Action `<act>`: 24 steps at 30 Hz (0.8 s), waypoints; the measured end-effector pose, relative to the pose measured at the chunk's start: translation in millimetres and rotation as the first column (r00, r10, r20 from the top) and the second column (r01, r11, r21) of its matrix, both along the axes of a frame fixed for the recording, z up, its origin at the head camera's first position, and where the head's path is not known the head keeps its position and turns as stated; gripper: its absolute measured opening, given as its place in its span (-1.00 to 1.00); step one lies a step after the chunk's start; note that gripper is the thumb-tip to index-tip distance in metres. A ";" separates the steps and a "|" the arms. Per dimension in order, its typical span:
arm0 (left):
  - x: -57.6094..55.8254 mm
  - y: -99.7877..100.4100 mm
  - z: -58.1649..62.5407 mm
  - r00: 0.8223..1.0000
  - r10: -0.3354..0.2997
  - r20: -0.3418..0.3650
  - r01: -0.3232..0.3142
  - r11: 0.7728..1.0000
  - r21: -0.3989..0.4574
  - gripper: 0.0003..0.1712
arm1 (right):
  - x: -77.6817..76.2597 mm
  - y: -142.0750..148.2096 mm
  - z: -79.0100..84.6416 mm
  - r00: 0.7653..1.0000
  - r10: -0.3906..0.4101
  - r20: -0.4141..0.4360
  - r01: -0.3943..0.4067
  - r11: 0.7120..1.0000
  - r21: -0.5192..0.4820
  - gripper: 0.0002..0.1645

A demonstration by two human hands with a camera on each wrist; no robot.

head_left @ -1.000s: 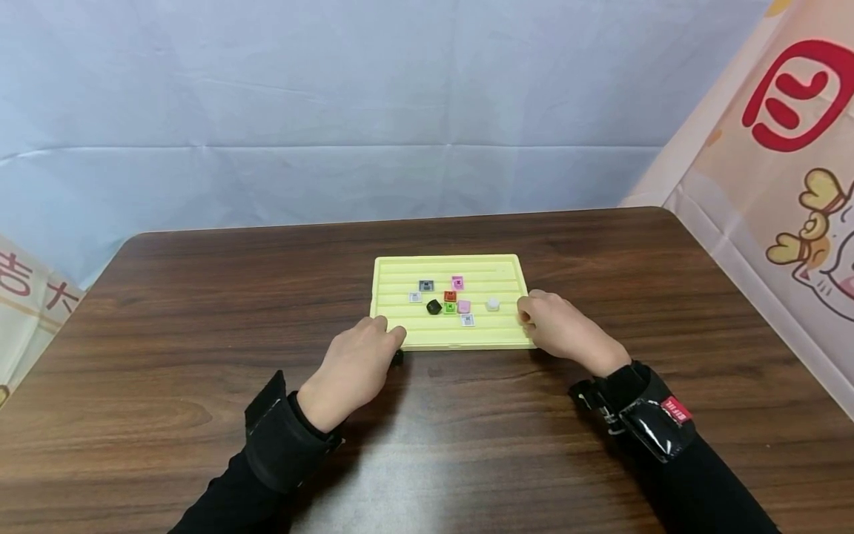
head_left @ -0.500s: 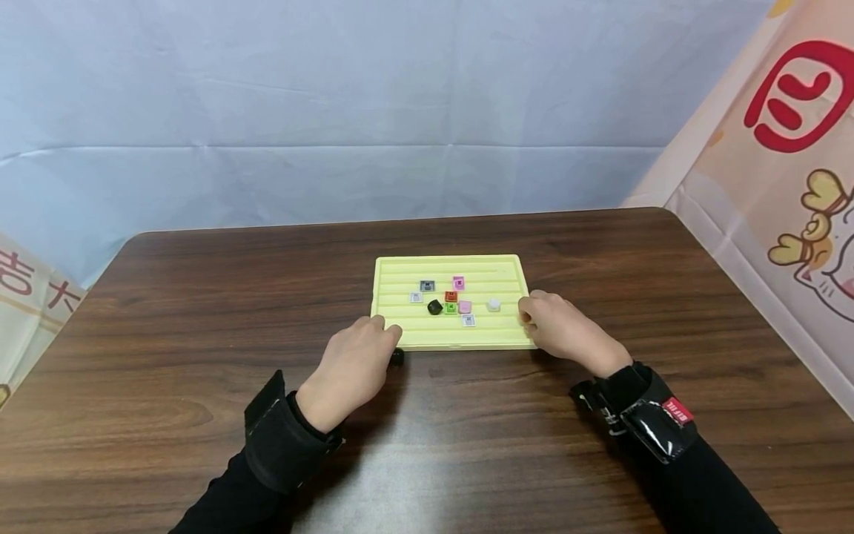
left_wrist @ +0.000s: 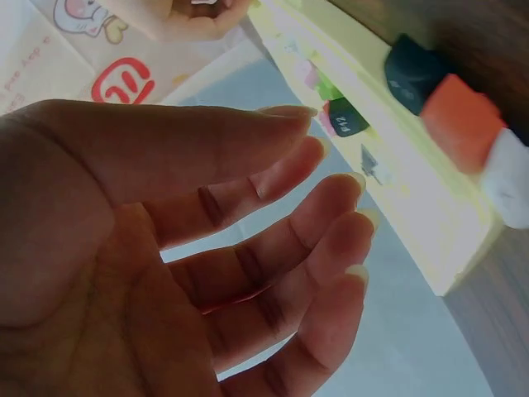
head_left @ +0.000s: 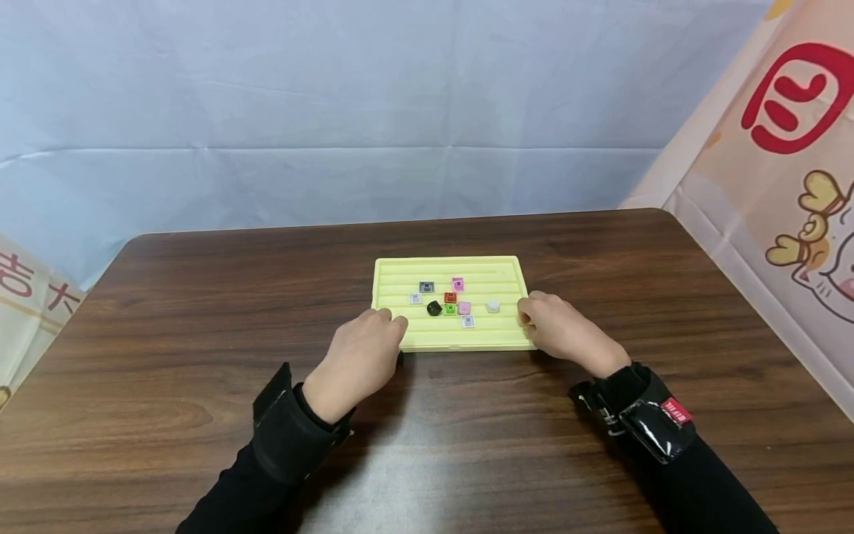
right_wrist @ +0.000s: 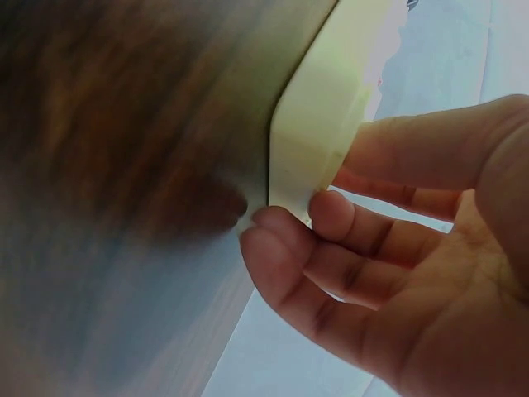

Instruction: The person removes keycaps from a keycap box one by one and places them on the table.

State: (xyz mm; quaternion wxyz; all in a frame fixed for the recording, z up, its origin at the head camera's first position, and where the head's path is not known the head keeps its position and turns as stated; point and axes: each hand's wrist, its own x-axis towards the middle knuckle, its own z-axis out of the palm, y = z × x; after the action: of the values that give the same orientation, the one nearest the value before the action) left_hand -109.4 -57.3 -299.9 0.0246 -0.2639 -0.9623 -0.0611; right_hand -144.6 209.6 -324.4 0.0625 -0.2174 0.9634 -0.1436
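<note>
A pale yellow tray (head_left: 427, 339) with ridges lies on the table, bearing several keycaps in pink, red, green, grey, white and black, among them a black keycap (head_left: 434, 308). My left hand (head_left: 363, 356) hovers at the tray's front left corner. In the left wrist view its thumb and fingers are loosely bent with nothing between them. Past those fingertips, a black keycap (left_wrist: 413, 74), an orange keycap (left_wrist: 463, 122) and a white keycap (left_wrist: 508, 178) stand in a row along the tray's outer wall. My right hand (head_left: 567, 332) holds the tray's right edge, thumb at the rim, fingers curled against the side.
The brown wooden table (head_left: 200, 311) extends around the tray on every side. A pale blue cloth (head_left: 333, 111) hangs behind it, and a printed banner (head_left: 787, 222) hangs at the right.
My left hand has shifted slightly right and forward over the tray's corner, hiding more of the black keycap there. The right hand and tray stay in place.
</note>
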 end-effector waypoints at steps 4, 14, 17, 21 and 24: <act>-5.5 5.2 4.0 1.000 -0.006 0.020 0.006 1.000 0.012 -0.94 | 0.3 0.1 0.1 1.000 -0.005 0.011 0.005 1.000 -0.002 -0.85; -25.6 15.2 6.5 0.994 0.019 0.111 -0.021 1.000 0.018 -0.79 | -0.3 0.5 -0.8 1.000 0.002 0.001 -0.002 1.000 -0.006 -0.83; -30.6 17.8 6.2 0.992 0.022 0.124 -0.024 1.000 0.014 -0.79 | -0.4 0.5 -0.7 1.000 0.002 -0.005 -0.002 1.000 -0.003 -0.83; -35.6 20.5 6.1 0.991 0.029 0.131 -0.030 1.000 0.006 -0.78 | -0.6 0.6 -0.5 1.000 0.001 -0.004 -0.001 1.000 -0.001 -0.84; -38.7 22.6 5.7 0.987 0.041 0.156 -0.042 0.999 0.000 -0.75 | -0.8 0.7 -0.1 1.000 0.000 0.003 0.000 1.000 -0.002 -0.84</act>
State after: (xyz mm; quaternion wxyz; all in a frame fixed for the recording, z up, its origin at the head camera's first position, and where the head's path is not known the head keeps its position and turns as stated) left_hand -148.1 -34.6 -294.3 -0.0489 -0.2384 -0.9664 -0.0828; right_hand -145.4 210.4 -324.6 0.0638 -0.2171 0.9632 -0.1450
